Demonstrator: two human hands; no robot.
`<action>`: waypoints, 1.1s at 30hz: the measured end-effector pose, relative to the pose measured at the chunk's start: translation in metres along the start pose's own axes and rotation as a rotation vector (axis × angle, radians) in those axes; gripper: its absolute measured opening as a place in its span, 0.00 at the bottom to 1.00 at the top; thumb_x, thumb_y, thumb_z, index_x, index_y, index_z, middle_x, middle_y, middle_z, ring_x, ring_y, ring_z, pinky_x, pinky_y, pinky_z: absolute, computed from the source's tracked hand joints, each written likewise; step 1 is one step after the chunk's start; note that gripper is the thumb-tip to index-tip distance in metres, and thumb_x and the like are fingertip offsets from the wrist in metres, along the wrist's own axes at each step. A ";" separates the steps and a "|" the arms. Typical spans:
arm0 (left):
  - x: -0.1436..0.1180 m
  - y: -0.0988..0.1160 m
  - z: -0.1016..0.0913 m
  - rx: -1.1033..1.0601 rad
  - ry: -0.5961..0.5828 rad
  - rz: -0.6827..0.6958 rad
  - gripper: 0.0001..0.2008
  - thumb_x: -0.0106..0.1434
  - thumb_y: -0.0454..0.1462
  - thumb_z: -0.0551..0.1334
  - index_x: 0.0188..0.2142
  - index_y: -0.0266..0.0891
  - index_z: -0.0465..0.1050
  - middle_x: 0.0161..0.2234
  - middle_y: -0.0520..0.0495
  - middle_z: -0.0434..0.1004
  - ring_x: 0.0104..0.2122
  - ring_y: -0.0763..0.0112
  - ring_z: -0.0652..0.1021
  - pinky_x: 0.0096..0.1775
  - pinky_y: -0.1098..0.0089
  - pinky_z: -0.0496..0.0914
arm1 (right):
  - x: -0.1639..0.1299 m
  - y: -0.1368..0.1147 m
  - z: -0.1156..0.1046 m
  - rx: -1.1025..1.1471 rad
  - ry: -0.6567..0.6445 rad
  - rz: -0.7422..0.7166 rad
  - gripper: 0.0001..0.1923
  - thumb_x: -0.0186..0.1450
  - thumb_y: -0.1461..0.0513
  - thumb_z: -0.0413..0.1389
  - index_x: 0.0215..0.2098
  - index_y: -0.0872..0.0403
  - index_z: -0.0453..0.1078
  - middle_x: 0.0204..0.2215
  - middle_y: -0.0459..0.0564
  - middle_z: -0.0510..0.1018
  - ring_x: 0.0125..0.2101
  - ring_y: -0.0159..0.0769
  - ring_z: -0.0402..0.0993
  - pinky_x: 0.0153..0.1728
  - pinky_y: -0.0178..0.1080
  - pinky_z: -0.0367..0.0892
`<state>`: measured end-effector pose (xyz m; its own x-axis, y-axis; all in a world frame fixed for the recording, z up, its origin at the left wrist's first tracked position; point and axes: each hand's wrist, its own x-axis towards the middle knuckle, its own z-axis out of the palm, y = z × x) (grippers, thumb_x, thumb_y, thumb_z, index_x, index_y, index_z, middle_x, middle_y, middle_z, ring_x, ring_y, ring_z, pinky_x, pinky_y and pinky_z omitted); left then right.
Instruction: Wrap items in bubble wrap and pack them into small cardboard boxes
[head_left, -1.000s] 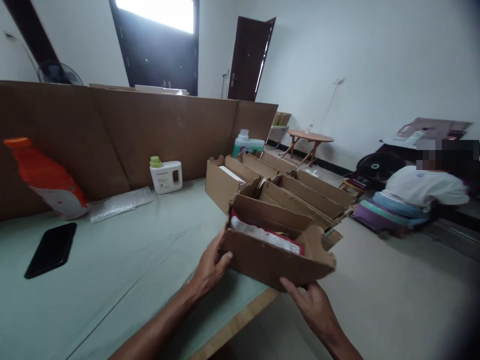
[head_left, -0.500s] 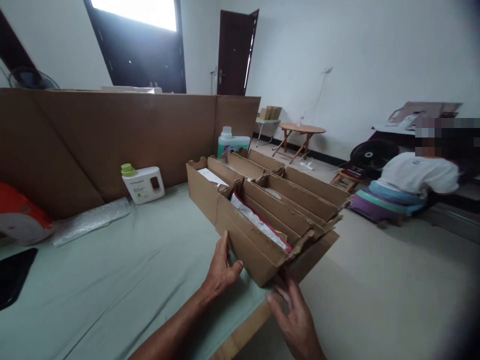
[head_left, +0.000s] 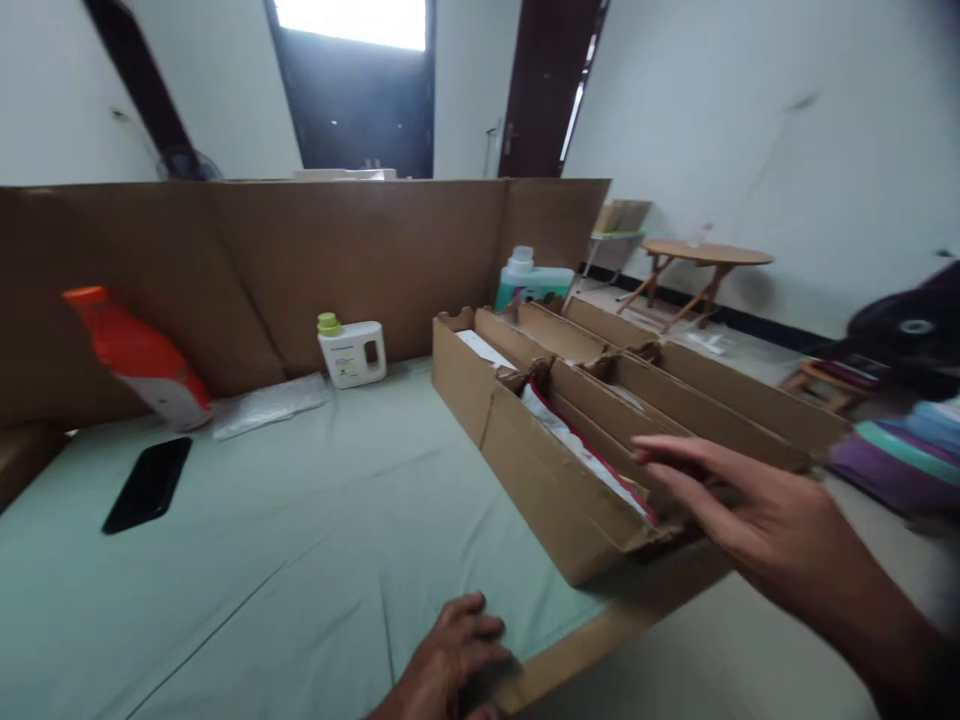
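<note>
Cardboard dominates the scene: three or four long, narrow open-topped cartons [head_left: 555, 470] of plain brown corrugated board lie side by side on the pale green table [head_left: 285, 570]; the exact count is hard to tell where their walls overlap. Their long axes run from the near right edge of the table back toward the upright cardboard screen [head_left: 337, 260] behind. The nearest carton has ragged, torn corners, and a white packet with a red edge [head_left: 581, 455] lies lengthwise inside it.

Two hands show. The right hand [head_left: 750, 515] is spread open, fingers extended and flat, hovering at the near end of the cartons and gripping nothing; whether its fingertips touch the cardboard rim cannot be told. The left hand [head_left: 450, 660] rests loosely curled on the table's front edge, empty.

Three bottles stand by the screen: one orange pouch-like bottle [head_left: 139, 355] leaning left, one small white jug with a green cap [head_left: 352, 350], and one teal-and-white jug [head_left: 529, 280] behind the cartons. One flat black phone [head_left: 148, 483] lies on the cloth, with one crumpled clear plastic sheet [head_left: 266, 403] near it.
</note>
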<state>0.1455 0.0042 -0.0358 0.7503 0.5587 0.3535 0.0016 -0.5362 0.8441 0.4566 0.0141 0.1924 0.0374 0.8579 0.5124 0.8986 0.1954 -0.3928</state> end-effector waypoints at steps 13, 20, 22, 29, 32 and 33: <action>-0.018 0.013 -0.004 -0.246 0.283 -0.028 0.17 0.66 0.46 0.63 0.50 0.44 0.79 0.46 0.37 0.82 0.48 0.55 0.81 0.49 0.57 0.76 | 0.074 -0.034 0.019 -0.354 -0.570 0.042 0.10 0.62 0.63 0.52 0.34 0.51 0.76 0.31 0.50 0.84 0.32 0.42 0.79 0.32 0.38 0.67; -0.003 0.042 -0.046 -0.918 0.671 -0.360 0.48 0.48 0.56 0.74 0.66 0.55 0.60 0.63 0.36 0.70 0.60 0.43 0.73 0.51 0.52 0.75 | 0.020 -0.122 0.015 0.067 -0.397 -0.303 0.13 0.63 0.61 0.59 0.47 0.51 0.76 0.38 0.48 0.84 0.37 0.37 0.78 0.42 0.39 0.69; 0.002 0.045 -0.057 -0.968 0.674 -0.469 0.49 0.47 0.57 0.74 0.65 0.50 0.61 0.57 0.35 0.76 0.54 0.42 0.78 0.49 0.51 0.75 | 0.024 -0.135 0.029 0.229 -0.555 -0.432 0.17 0.64 0.59 0.62 0.51 0.51 0.75 0.40 0.48 0.84 0.38 0.36 0.79 0.44 0.38 0.70; -0.031 0.023 -0.164 0.285 0.757 -0.711 0.57 0.48 0.63 0.64 0.68 0.32 0.55 0.61 0.28 0.70 0.62 0.35 0.68 0.62 0.41 0.62 | 0.159 -0.060 0.051 -0.218 -0.455 -0.053 0.13 0.69 0.64 0.54 0.47 0.53 0.79 0.45 0.51 0.84 0.44 0.37 0.79 0.44 0.34 0.67; -0.047 0.014 -0.201 0.742 0.896 -0.742 0.58 0.52 0.64 0.57 0.68 0.20 0.52 0.65 0.19 0.58 0.66 0.32 0.61 0.65 0.39 0.56 | 0.201 -0.033 0.073 -0.282 -0.611 -0.044 0.10 0.64 0.66 0.58 0.39 0.53 0.82 0.38 0.51 0.85 0.38 0.39 0.79 0.37 0.34 0.66; -0.050 0.012 -0.203 0.818 0.931 -0.717 0.56 0.54 0.63 0.56 0.67 0.19 0.53 0.65 0.19 0.58 0.66 0.33 0.61 0.65 0.39 0.56 | 0.209 -0.030 0.081 -0.292 -0.654 -0.049 0.09 0.63 0.66 0.59 0.36 0.54 0.82 0.35 0.51 0.85 0.35 0.38 0.79 0.34 0.34 0.65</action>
<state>-0.0261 0.0984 0.0385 -0.2744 0.8923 0.3585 0.8013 0.0061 0.5982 0.4019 0.2261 0.2500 -0.1936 0.9782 -0.0746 0.9763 0.1846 -0.1134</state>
